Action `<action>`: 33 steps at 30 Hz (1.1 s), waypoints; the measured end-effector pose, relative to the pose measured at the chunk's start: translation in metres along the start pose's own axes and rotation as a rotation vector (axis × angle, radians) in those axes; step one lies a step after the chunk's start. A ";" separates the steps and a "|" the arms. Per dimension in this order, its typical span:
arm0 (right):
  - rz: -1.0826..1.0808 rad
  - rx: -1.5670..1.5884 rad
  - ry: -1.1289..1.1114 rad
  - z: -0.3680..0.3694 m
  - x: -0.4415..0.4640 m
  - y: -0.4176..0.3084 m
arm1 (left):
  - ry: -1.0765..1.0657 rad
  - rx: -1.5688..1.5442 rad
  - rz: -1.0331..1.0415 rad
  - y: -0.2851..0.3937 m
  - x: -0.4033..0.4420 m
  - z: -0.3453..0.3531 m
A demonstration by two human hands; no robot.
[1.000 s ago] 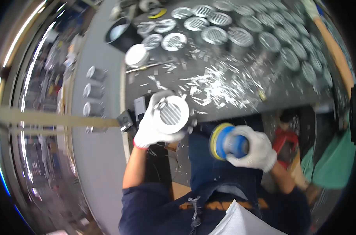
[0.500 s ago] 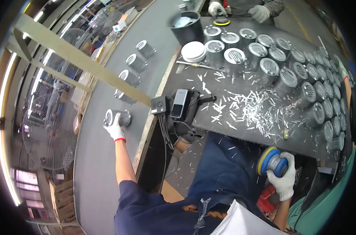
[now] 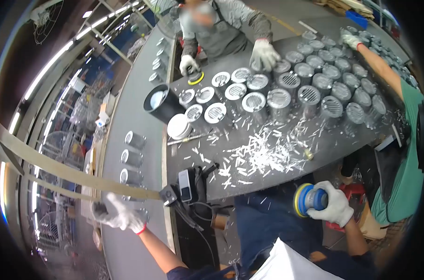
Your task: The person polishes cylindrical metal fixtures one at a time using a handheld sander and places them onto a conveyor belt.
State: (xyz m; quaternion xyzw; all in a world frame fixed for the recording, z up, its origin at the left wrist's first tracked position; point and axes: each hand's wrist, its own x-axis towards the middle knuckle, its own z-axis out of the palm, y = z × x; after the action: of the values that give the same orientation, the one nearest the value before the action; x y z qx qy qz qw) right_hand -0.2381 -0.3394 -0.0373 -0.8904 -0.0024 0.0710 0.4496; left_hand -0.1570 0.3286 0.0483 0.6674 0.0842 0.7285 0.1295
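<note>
My left hand (image 3: 121,213), in a white glove with fingers apart, hovers over the grey conveyor belt (image 3: 152,112). Partly behind that hand is a metal cylinder (image 3: 143,214), and further cylinders with slotted ends (image 3: 131,157) stand in a row along the belt. My right hand (image 3: 335,205), also gloved, is wrapped round a blue round sander (image 3: 317,199) with a yellow pad edge, held in front of the table's near edge. On the dark table (image 3: 212,179), slotted metal cylinders (image 3: 254,101) stand in a dense group beside a heap of thin silvery strips (image 3: 263,151).
Across the table a person's gloved hand (image 3: 265,55) rests near the cylinders, the other on a sander (image 3: 196,78). Another person's green sleeve (image 3: 405,158) is at right. A black bucket (image 3: 163,105), white discs (image 3: 178,126) and a beam (image 3: 72,175) are on the left.
My left hand has let go of the cylinder on the belt and its fingers have spread. The view has tilted up, showing more of the person opposite. The sander stays in my right hand.
</note>
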 end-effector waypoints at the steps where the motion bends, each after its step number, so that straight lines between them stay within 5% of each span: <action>1: -0.025 -0.023 -0.010 -0.002 0.003 -0.004 | -0.085 -0.129 -0.005 0.041 -0.012 0.033; 5: -0.086 -0.101 -0.031 0.005 0.017 -0.024 | -0.846 -0.376 -0.366 0.203 -0.069 0.129; 7: -0.176 -0.086 -0.017 0.013 0.021 -0.025 | -1.129 -0.289 -0.327 0.202 -0.121 0.185; 8: -0.169 -0.086 -0.008 0.018 0.019 -0.025 | -1.105 -0.209 -0.312 0.173 -0.179 0.226; 10: -0.191 -0.015 -0.030 0.021 0.015 -0.027 | -1.296 -0.515 -0.646 0.197 -0.194 0.247; 14: -0.150 0.080 -0.033 0.026 -0.003 -0.019 | -0.974 -0.307 -0.536 0.219 -0.227 0.268; 17: -0.095 0.045 -0.084 0.019 -0.005 -0.022 | -1.029 -0.175 -0.510 0.230 -0.214 0.263; 22: -0.063 0.043 -0.053 0.017 -0.012 -0.015 | -1.215 -0.443 -0.553 0.212 -0.186 0.247; 29: -0.046 0.043 -0.011 0.011 0.013 -0.006 | -1.568 -0.395 0.760 0.286 -0.106 0.167; 33: -0.052 0.042 0.041 0.007 0.030 -0.029 | -1.737 -0.466 0.900 0.307 -0.163 0.144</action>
State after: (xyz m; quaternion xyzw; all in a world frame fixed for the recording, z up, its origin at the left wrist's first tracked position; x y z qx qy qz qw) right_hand -0.2079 -0.3143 -0.0223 -0.8816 -0.0148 0.0409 0.4700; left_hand -0.0254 -0.0201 -0.0022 0.8953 -0.4442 -0.0309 -0.0141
